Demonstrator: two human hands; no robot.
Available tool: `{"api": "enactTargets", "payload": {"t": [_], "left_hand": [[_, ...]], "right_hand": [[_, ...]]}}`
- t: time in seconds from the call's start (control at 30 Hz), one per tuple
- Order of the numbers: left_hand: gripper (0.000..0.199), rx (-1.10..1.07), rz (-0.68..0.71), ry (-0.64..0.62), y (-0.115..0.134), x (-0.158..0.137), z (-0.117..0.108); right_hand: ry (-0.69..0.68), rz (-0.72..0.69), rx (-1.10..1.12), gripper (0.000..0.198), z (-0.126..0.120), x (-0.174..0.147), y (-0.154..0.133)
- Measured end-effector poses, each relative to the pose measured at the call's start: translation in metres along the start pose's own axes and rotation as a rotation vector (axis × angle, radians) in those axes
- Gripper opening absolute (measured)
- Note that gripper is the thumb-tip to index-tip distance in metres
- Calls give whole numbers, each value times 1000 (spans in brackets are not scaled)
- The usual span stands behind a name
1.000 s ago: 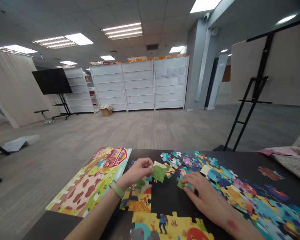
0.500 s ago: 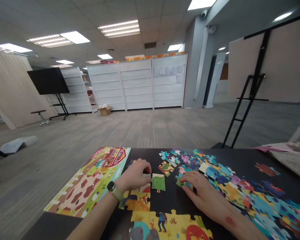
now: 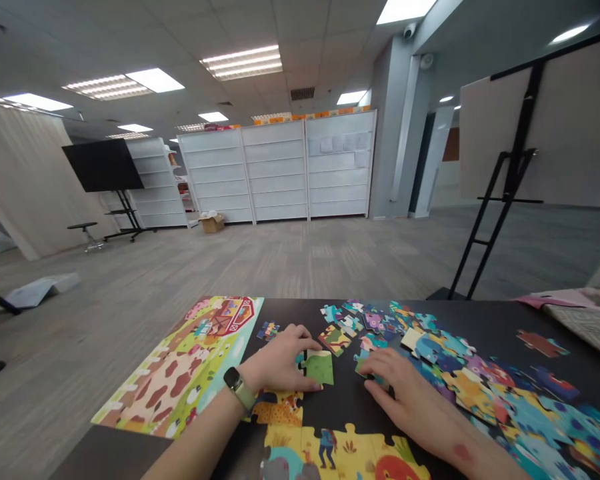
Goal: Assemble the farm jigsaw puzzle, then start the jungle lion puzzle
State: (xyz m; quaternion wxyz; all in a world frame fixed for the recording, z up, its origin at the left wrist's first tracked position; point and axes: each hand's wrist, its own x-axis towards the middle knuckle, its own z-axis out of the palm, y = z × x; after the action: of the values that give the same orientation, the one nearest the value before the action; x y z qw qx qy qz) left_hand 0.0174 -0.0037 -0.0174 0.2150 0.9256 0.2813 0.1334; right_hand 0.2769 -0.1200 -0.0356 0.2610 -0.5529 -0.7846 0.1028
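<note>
My left hand point(image 3: 283, 360), with a watch on its wrist, has its thumb and fingers closed around the edges of a green puzzle piece point(image 3: 321, 368) that lies on the dark table. Under that hand is a joined section with a spotted leopard point(image 3: 283, 408), partly covered. To the right, my right hand point(image 3: 397, 387) has curled fingers on another puzzle piece point(image 3: 361, 367); only its green edge shows past the fingertips. A joined yellow strip point(image 3: 343, 453) with a walking figure and a red animal lies nearest me.
A farm picture sheet point(image 3: 180, 373) lies at the left of the table point(image 3: 280, 308). Loose puzzle pieces point(image 3: 473, 393) are heaped along the right, with several point(image 3: 336, 339) at the far middle. Fabric point(image 3: 580, 313) lies at the right edge. An easel point(image 3: 505, 180) stands beyond.
My left hand has moved slightly right, its thumb and fingers now around the green piece. My right hand stays almost in place. The view has shifted a little.
</note>
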Motion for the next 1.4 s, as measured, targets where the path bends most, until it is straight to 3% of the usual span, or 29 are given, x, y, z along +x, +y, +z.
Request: {"api": "enactTargets", "payload": {"t": [0.17, 0.33, 0.5, 0.93, 1.03, 1.2, 1.4], "left_hand": [[59, 27, -8, 2, 0, 0, -2], [65, -2, 7, -8, -3, -2, -7], [29, -42, 20, -11, -9, -3, -9], [6, -105, -35, 23, -14, 2, -5], [8, -158, -69, 21, -20, 2, -6], [27, -250, -156, 59, -31, 0, -11], [23, -281, -179, 27, -28, 0, -9]], "right_hand": [[-5, 0, 5, 18, 0, -1, 1], [-1, -4, 0, 18, 1, 0, 3], [16, 7, 15, 19, 0, 1, 1], [-8, 27, 8, 19, -1, 1, -3], [-7, 12, 1, 19, 0, 1, 0], [-12, -7, -12, 21, 1, 2, 4], [-25, 1, -18, 22, 0, 1, 3]]}}
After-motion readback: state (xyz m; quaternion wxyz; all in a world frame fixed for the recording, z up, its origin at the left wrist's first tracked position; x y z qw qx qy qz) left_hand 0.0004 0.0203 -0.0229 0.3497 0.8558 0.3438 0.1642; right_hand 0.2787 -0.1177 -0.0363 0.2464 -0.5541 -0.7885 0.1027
